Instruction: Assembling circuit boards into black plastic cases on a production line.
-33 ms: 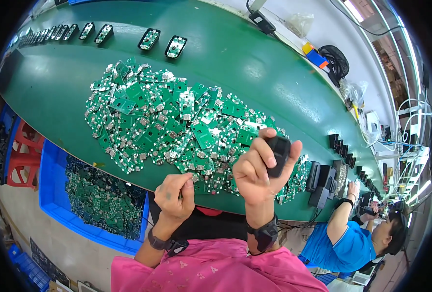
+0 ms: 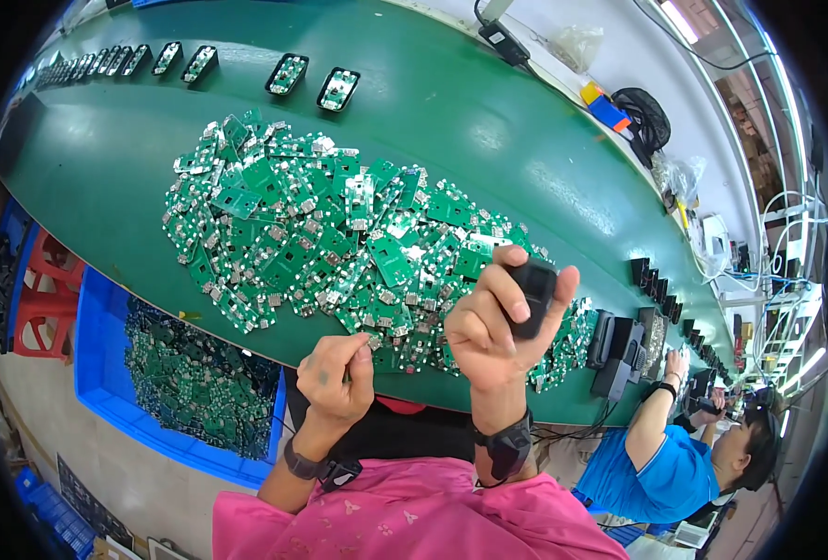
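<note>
In my right hand is a small black plastic case, gripped between the thumb and the curled fingers and raised over the table's near edge. My left hand is closed at the near edge, thumb pressed to the fingers; anything between them is too small to make out. Just beyond both hands spreads a large heap of green circuit boards. Two black cases with boards inside, a left one and a right one, stand behind the heap.
More filled cases line the table's far left. A blue bin of boards sits below the near edge. Black devices lie right of the heap, near a co-worker in a blue shirt. Red stools stand at left.
</note>
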{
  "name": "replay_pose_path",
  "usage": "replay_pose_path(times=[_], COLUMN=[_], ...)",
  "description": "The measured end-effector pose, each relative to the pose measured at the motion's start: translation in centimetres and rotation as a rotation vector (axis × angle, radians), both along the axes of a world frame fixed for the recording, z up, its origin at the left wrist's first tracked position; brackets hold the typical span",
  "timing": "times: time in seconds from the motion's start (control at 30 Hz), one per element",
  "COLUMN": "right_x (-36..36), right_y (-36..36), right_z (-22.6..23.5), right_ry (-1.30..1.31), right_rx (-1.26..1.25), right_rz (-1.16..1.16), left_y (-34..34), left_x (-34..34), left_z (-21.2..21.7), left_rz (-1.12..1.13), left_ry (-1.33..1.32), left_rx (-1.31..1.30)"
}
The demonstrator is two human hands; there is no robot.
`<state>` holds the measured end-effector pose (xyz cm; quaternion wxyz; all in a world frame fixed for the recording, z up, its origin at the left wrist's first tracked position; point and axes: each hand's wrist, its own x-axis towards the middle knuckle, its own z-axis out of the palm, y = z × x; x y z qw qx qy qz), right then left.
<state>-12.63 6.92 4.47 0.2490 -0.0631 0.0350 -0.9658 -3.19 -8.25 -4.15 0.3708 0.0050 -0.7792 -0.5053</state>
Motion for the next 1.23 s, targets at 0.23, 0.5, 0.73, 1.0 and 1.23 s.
replay_pose_path(times=[0.23,0.5,0.73,1.0,1.23], right_x=[-4.6,-19.2,-21.8,-21.8,-20.3], right_y=[-1.4,-6.1,-11.6,-5.9,12.0], right_z=[2.7,0.3,-1.7,-1.2,2.4], right_ry=[0.181,0.857,0.791,1.000,1.103], right_rx=[0.890,2.157,2.413,2.497,2.880], right_rz=[0.063,-0.425,-0.293,-0.435,-0.148], left_y=[-0.1,0.2,0.1,0.6,-0.4], left_x=[0.2,-0.1,0.2,0.1,1.0], left_z=[-0.7,-0.5,-0.5,-1.3,-1.8], left_rz=[0.005,0.012,0.020,0.003,-0.088], left_ry=[-0.003,0.035,0.057,-0.016,-0.034], left_rx=[-0.112,-0.187,-0.268,-0.386,-0.229])
